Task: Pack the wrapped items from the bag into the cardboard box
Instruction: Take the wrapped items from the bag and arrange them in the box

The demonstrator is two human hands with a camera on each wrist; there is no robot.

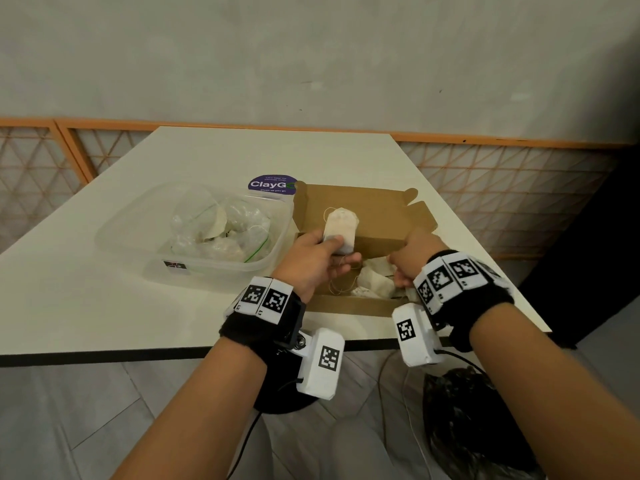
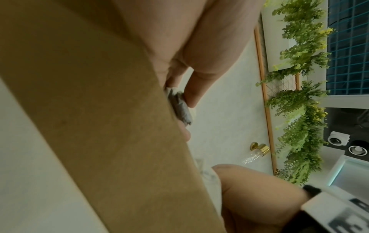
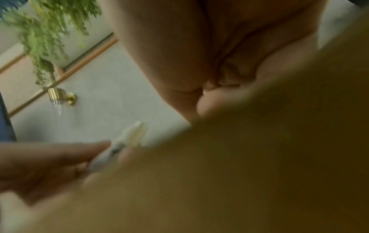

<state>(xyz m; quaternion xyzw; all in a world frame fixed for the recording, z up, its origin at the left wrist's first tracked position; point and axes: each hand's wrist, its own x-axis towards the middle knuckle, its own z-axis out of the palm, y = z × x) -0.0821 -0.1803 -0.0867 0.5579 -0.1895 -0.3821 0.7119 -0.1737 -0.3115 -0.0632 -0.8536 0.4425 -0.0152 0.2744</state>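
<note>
Table point(image 1: 194, 157); left hand point(image 1: 313, 259) pinches wrapped item point(image 1: 341, 230); head view only: string.

Right wrist view blurred throughout. Right hand point(image 1: 414, 258) fingers hidden behind box point(image 1: 377, 237) wall. Items inside tub's point(image 1: 145, 247) bag point(image 1: 221, 226) indistinct. Sticker point(image 1: 272, 184) text partly covered.

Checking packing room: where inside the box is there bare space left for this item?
Bare cardboard floor shows along the left side of the cardboard box, under the left hand holding the wrapped item. The right half is crowded with wrapped packets beneath the right hand.
</note>
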